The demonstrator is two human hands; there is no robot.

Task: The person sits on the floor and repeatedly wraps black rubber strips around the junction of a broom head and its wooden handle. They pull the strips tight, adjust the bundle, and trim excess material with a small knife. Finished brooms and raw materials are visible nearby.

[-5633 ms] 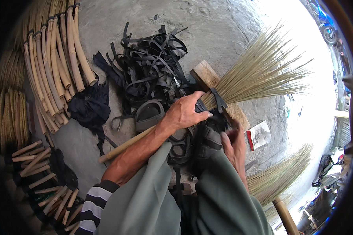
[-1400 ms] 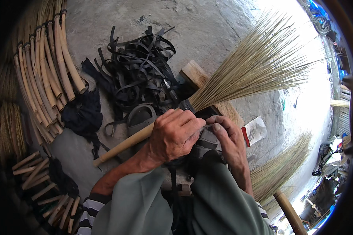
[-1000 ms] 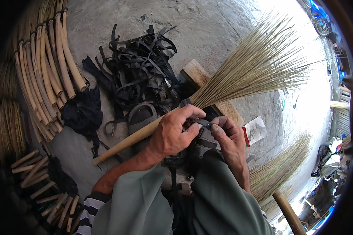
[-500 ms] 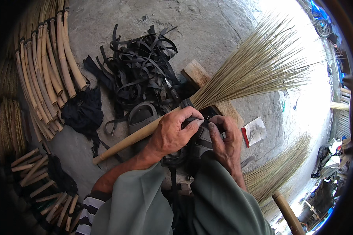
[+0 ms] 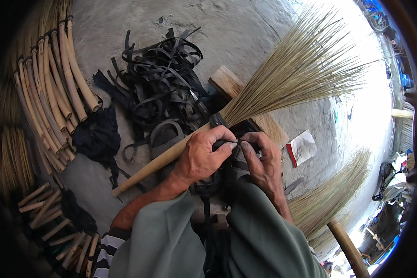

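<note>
A broom [image 5: 282,78] of pale straw lies diagonally before me, its bamboo handle [image 5: 148,169] running under my left forearm side. A black band [image 5: 217,120] wraps the neck where straw meets handle. Close beside that band, my left hand [image 5: 204,153] is closed, thumb and forefinger pinching what looks like a black strip [image 5: 222,143]. My right hand [image 5: 263,160] is closed too, its thumb and forefinger pinched at almost the same spot; the small dark bit between the two sets of fingertips is too small to make out.
Tangled black strips [image 5: 164,76] lie beyond the handle, with scissors [image 5: 199,102] on them. A wooden block [image 5: 275,129] sits under the straw. Bamboo-handled brooms [image 5: 55,83] are stacked left, short sticks [image 5: 46,208] below. Another broom [image 5: 329,199] and a red-and-white packet [image 5: 302,148] lie right.
My fingertips have drawn closer together, the right hand shifting slightly left. The whole view has shifted a little; the broom stays beside my hands.
</note>
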